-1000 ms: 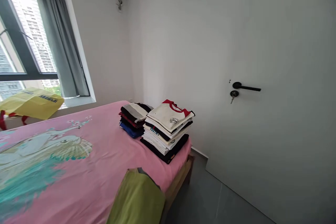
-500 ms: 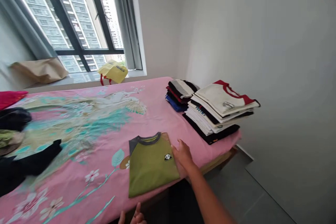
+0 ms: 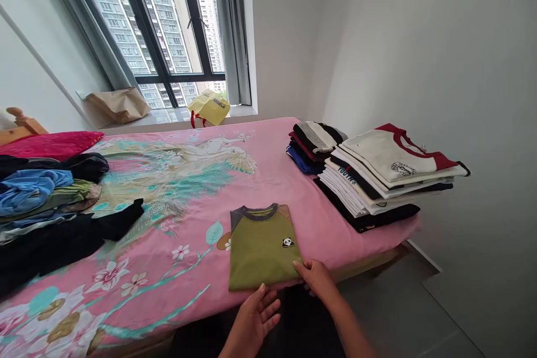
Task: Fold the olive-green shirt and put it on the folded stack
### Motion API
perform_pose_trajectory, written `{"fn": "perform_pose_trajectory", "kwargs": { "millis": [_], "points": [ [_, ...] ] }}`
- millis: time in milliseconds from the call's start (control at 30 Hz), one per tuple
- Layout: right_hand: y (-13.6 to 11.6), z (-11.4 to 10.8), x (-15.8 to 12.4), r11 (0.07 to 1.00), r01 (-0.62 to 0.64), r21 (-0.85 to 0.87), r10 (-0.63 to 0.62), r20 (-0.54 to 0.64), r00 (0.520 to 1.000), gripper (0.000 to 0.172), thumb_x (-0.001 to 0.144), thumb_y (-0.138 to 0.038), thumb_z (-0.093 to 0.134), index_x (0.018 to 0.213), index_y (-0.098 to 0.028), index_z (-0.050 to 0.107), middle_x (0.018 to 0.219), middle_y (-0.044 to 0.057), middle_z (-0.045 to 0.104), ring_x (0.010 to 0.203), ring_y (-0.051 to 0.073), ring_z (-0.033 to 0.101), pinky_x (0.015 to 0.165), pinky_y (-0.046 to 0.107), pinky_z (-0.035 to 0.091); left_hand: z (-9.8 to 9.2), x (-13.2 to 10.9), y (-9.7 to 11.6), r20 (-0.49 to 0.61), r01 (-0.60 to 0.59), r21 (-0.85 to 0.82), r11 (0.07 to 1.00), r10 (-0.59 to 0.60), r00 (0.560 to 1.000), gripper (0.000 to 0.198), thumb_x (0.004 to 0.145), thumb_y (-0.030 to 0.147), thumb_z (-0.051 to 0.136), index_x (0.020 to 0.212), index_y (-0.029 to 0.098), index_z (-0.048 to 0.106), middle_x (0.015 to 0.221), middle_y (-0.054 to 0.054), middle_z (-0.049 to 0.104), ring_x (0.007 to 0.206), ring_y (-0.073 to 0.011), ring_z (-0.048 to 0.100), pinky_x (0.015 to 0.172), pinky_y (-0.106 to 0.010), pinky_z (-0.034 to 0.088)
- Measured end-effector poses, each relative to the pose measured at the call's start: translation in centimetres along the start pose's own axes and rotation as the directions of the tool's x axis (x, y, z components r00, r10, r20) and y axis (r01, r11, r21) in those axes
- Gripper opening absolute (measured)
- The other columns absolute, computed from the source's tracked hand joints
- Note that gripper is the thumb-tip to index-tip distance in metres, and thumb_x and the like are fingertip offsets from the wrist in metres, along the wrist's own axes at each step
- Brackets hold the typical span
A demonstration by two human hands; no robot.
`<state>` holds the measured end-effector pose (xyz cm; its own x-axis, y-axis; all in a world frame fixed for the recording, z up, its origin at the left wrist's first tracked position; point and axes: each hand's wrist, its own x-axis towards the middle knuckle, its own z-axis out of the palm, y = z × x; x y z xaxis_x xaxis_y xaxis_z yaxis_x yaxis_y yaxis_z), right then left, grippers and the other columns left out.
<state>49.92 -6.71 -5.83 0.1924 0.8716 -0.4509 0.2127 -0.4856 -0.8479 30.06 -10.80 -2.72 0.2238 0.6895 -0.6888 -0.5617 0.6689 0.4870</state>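
A folded olive-green T-shirt [image 3: 263, 251] with a grey collar and a small panda print lies flat near the front edge of the bed. My right hand [image 3: 318, 278] grips its lower right corner, thumb on top and the other fingers partly hidden below. Just in front of the shirt's lower edge is my left hand [image 3: 255, 316], palm turned up and fingers apart, with nothing in it. The thumb tip of that hand comes close to the hem; whether it touches, I cannot tell.
A tall stack of folded shirts [image 3: 377, 162] stands on the bed's right side, beside a smaller folded pile [image 3: 312, 148]. Loose clothes [image 3: 42, 201] heap at the left near a red pillow [image 3: 54, 145]. Paper [image 3: 119, 105] and yellow [image 3: 210, 107] bags sit by the window.
My right hand has moved from the shirt's right side down to its lower right corner. My left hand has come up to the hem. The view has swung left.
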Motion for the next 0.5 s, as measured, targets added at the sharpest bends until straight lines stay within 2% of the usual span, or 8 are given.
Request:
{"fn": "perform_pose_trajectory", "kwargs": {
  "millis": [133, 233, 333, 400, 500],
  "points": [
    [-0.2, 0.5, -0.8, 0.981, -0.034, 0.193, 0.021, 0.07, 0.997, 0.033, 0.076, -0.05, 0.057, 0.081, -0.017, 0.055, 0.062, -0.001, 0.057, 0.047, 0.009, 0.052, 0.041, 0.019, 0.043, 0.9, 0.9, -1.7, 0.037, -0.049, -0.11, 0.993, 0.053, 0.998, 0.023, 0.08, 0.023, 0.066, 0.099, 0.013, 0.058, 0.102, -0.013, 0.071, 0.092, -0.0215, 0.068, 0.078, -0.031, 0.054],
    [-1.0, 1.3, -2.8, 0.943, -0.025, 0.331, -0.007, 0.098, 0.995, 0.035, 0.075, -0.05, 0.058, 0.085, -0.016, 0.055, 0.069, 0.0, 0.058, 0.05, 0.007, 0.052, 0.044, 0.018, 0.045, 1.6, 1.0, -2.2, 0.061, -0.123, -0.241, 0.963, 0.142, 0.988, 0.014, 0.082, 0.018, 0.062, 0.095, 0.014, 0.06, 0.097, -0.011, 0.072, 0.094, -0.0214, 0.068, 0.083, -0.033, 0.053],
    [-1.2, 2.2, -5.8, 0.879, 0.018, 0.477, -0.101, 0.15, 0.984, 0.038, 0.073, -0.048, 0.063, 0.09, -0.015, 0.058, 0.073, 0.001, 0.057, 0.051, 0.007, 0.049, 0.041, 0.017, 0.043, 1.8, 0.6, -2.0, -0.007, -0.259, -0.351, 0.9, 0.275, 0.962, 0.013, 0.082, 0.01, 0.058, 0.094, 0.016, 0.06, 0.089, -0.007, 0.073, 0.085, -0.0183, 0.069, 0.082, -0.032, 0.054],
    [-0.5, 2.6, -7.6, 0.835, 0.047, 0.548, -0.216, 0.249, 0.944, 0.037, 0.072, -0.044, 0.066, 0.092, -0.014, 0.062, 0.078, 0.002, 0.059, 0.058, 0.009, 0.052, 0.045, 0.018, 0.044, 1.5, 0.3, -1.7, -0.075, -0.312, -0.342, 0.886, 0.306, 0.949, 0.023, 0.08, 0.005, 0.057, 0.1, 0.015, 0.059, 0.084, -0.005, 0.073, 0.077, -0.0164, 0.069, 0.075, -0.029, 0.055],
    [1.0, 3.2, -8.9, 0.735, -0.024, 0.678, -0.363, 0.423, 0.83, 0.04, 0.068, -0.035, 0.068, 0.102, -0.016, 0.064, 0.092, 0.006, 0.063, 0.08, 0.016, 0.058, 0.061, 0.024, 0.051, 1.0, -0.1, -1.1, -0.131, -0.321, -0.251, 0.913, 0.296, 0.946, 0.038, 0.078, 0.0, 0.055, 0.115, 0.011, 0.055, 0.078, -0.005, 0.072, 0.069, -0.0163, 0.069, 0.071, -0.028, 0.056]
  ]
}}
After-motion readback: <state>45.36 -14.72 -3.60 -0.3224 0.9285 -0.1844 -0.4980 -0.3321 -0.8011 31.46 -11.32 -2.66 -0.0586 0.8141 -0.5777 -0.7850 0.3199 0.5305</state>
